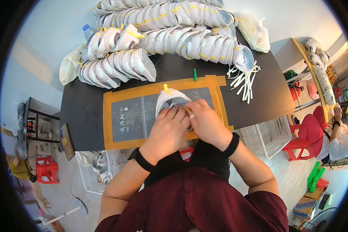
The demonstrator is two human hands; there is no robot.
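A pale grey shoe upper with a yellow tab stands on the taped mat in front of me. My left hand is closed on its near edge, fingers curled at the opening. My right hand grips the same edge from the other side, its thumb and fingers pinched together close to the left fingertips. Something thin and tan shows at the right fingers; its kind is unclear. The hands cover the near part of the upper.
Long rows of nested shoe uppers lie across the back of the dark table. White laces hang at the right, near a small green tube. A white crate stands below right; a person sits beyond it.
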